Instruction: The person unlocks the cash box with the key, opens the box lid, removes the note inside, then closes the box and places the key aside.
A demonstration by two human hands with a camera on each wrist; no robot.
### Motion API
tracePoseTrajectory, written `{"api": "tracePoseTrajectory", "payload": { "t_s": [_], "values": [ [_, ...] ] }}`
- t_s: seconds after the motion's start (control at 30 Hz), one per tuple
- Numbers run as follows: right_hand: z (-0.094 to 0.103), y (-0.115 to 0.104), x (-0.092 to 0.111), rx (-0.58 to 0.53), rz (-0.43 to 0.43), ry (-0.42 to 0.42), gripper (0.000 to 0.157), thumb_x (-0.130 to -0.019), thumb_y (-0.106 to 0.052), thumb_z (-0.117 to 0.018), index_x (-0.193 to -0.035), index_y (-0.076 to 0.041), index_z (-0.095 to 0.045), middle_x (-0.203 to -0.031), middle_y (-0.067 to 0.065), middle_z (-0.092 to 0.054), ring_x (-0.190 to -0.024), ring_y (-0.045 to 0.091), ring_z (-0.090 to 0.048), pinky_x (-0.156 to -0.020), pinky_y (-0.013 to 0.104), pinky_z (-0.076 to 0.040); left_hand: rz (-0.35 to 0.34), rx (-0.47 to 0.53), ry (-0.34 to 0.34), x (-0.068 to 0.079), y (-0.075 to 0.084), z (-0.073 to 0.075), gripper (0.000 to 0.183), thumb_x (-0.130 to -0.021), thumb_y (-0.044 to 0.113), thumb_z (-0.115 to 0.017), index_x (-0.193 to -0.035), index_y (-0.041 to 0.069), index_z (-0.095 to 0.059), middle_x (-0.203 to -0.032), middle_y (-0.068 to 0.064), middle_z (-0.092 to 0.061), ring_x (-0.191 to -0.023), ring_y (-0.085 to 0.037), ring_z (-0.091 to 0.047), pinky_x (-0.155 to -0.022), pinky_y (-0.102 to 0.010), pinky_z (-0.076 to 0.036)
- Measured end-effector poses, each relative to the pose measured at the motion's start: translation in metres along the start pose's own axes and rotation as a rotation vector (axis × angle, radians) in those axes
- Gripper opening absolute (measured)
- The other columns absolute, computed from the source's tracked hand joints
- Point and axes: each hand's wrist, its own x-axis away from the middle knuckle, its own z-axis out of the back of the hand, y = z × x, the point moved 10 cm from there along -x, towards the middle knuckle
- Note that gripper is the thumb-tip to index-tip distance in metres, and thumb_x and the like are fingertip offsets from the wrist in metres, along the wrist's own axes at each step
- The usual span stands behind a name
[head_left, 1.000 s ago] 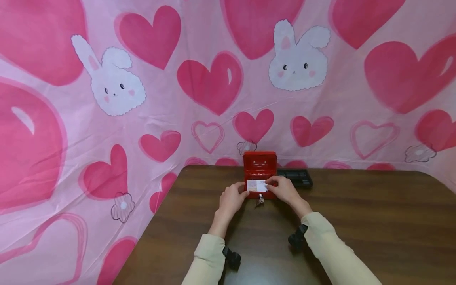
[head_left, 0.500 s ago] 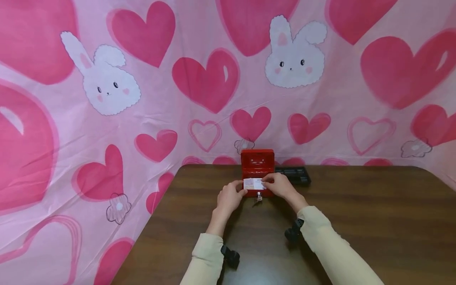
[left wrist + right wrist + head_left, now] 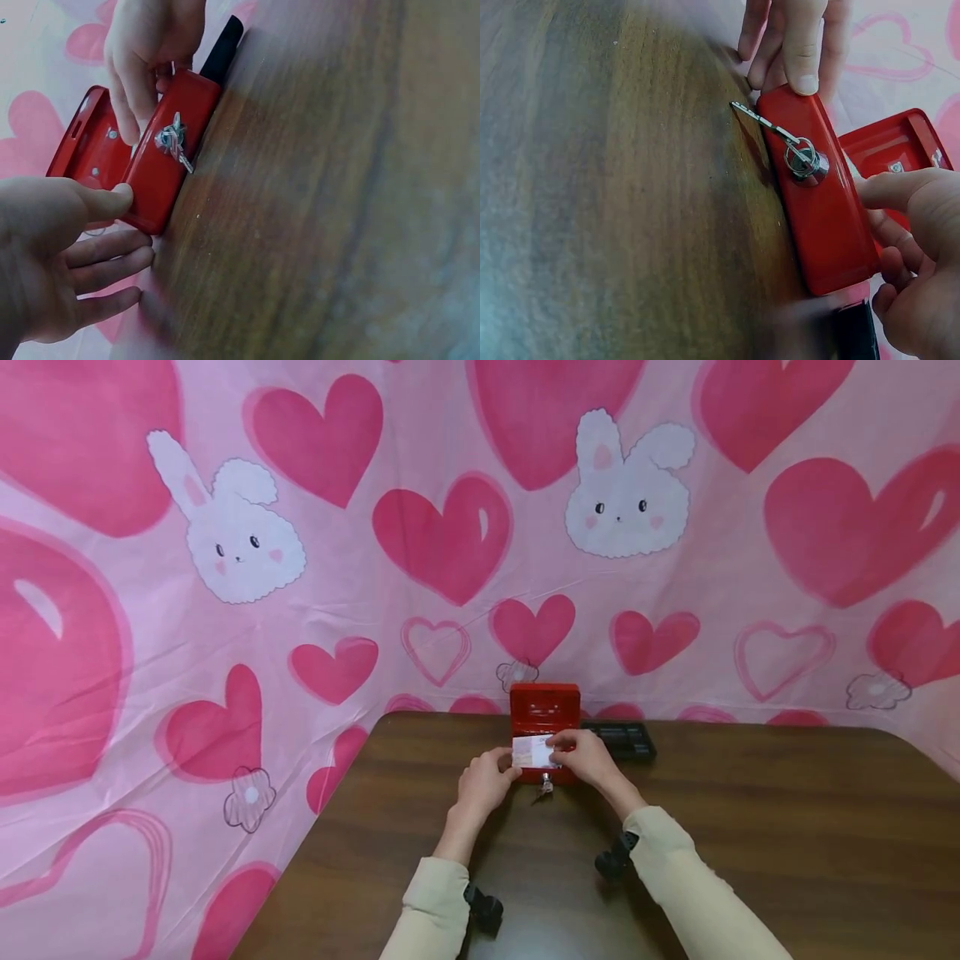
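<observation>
A small red cash box (image 3: 545,702) stands on the table with its lid raised. Keys (image 3: 174,140) hang from the lock on its front. My left hand (image 3: 483,787) holds the box's left front corner, thumb on the rim and fingers along the outer side. At the box's opening lies a pale banknote (image 3: 525,752) with faint pinkish print. My right hand (image 3: 588,758) reaches over the box's right side and pinches the banknote's right end between thumb and fingers. In the right wrist view, those fingers (image 3: 900,191) go behind the front wall, which mostly hides the note.
A black compartment tray (image 3: 630,741) lies on the brown wooden table (image 3: 750,827), right beside the box. Behind the table's far edge hangs a pink cloth (image 3: 450,552) with hearts and rabbits. Both wrists wear black cameras.
My right fingers have shifted slightly left along the banknote, which now looks a little tilted. My left hand has stayed at the box's corner. The head view has swayed slightly.
</observation>
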Motion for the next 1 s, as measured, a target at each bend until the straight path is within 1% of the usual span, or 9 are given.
{"api": "tracePoseTrajectory", "payload": {
  "t_s": [0.2,0.3,0.4,0.53,0.67,0.8,1.0],
  "values": [
    [0.002,0.003,0.003,-0.044,0.001,0.036,0.025,-0.089,-0.017,-0.072,-0.112,-0.008,-0.073,-0.106,0.013,-0.072,-0.093,0.026,-0.059,-0.097,0.049,-0.052,0.0,0.006,0.0,0.0,0.0,-0.002,0.04,-0.092,0.031,-0.071,-0.129,0.015,-0.067,-0.124,-0.01,-0.071,-0.104,-0.03,-0.069,-0.087,-0.05,-0.055],
    [0.006,0.003,0.006,-0.077,0.016,0.073,0.024,-0.089,-0.016,-0.071,-0.112,-0.007,-0.073,-0.106,0.014,-0.073,-0.094,0.026,-0.06,-0.095,0.048,-0.053,0.0,0.009,-0.002,0.001,0.001,-0.003,0.04,-0.092,0.03,-0.071,-0.129,0.015,-0.067,-0.124,-0.01,-0.07,-0.104,-0.03,-0.069,-0.086,-0.05,-0.055],
    [0.012,0.003,0.009,-0.122,0.035,0.118,0.023,-0.09,-0.015,-0.071,-0.112,-0.007,-0.073,-0.103,0.013,-0.072,-0.091,0.025,-0.06,-0.089,0.041,-0.055,-0.001,-0.005,0.007,0.001,0.002,-0.003,0.04,-0.092,0.03,-0.071,-0.128,0.015,-0.067,-0.123,-0.011,-0.071,-0.102,-0.03,-0.069,-0.084,-0.05,-0.055],
    [0.02,0.004,0.013,-0.159,0.047,0.163,0.024,-0.092,-0.016,-0.07,-0.114,-0.008,-0.072,-0.099,0.012,-0.07,-0.088,0.023,-0.057,-0.078,0.027,-0.052,0.003,-0.009,0.01,0.001,0.001,-0.004,0.04,-0.092,0.03,-0.071,-0.129,0.015,-0.067,-0.123,-0.011,-0.071,-0.101,-0.03,-0.069,-0.084,-0.049,-0.055],
    [0.029,0.005,0.02,-0.18,0.049,0.195,0.026,-0.092,-0.018,-0.071,-0.116,-0.009,-0.072,-0.101,0.011,-0.069,-0.09,0.022,-0.058,-0.075,0.018,-0.05,0.022,-0.009,-0.001,0.002,-0.003,-0.008,0.041,-0.092,0.03,-0.071,-0.13,0.014,-0.067,-0.121,-0.01,-0.072,-0.098,-0.027,-0.069,-0.083,-0.047,-0.055],
    [0.045,0.003,0.027,-0.203,0.079,0.238,0.028,-0.091,-0.019,-0.073,-0.117,-0.008,-0.072,-0.101,0.012,-0.07,-0.09,0.018,-0.062,-0.073,0.014,-0.05,0.028,-0.011,0.006,0.0,-0.003,-0.007,0.041,-0.092,0.03,-0.071,-0.13,0.015,-0.067,-0.12,-0.01,-0.072,-0.096,-0.027,-0.069,-0.082,-0.048,-0.054],
    [0.071,-0.005,0.036,-0.264,0.16,0.284,0.029,-0.09,-0.017,-0.074,-0.116,-0.004,-0.072,-0.099,0.016,-0.07,-0.082,0.002,-0.062,-0.07,0.012,-0.049,0.039,-0.01,0.009,-0.003,-0.001,-0.003,0.041,-0.092,0.03,-0.071,-0.13,0.015,-0.066,-0.126,-0.011,-0.069,-0.104,-0.03,-0.068,-0.088,-0.051,-0.053]
  ]
}}
